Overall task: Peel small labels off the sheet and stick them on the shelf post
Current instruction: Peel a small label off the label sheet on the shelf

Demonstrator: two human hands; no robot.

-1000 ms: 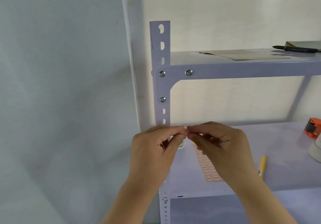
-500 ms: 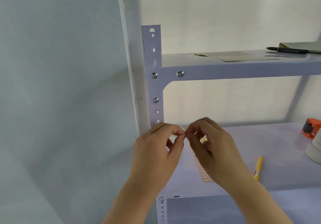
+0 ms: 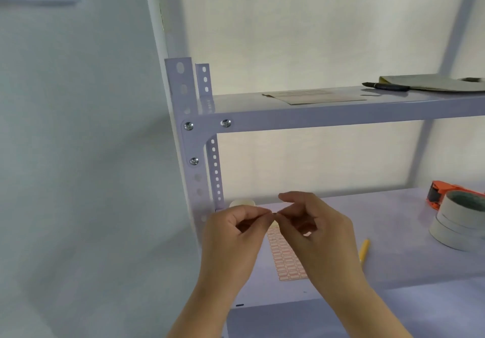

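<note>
The left hand and right hand meet fingertip to fingertip, pinched around something too small to make out. Below them the label sheet lies flat on the lower shelf, beside a yellow pen. The shelf post stands upright just left of the left hand.

Two hands, three bolts, two pens
</note>
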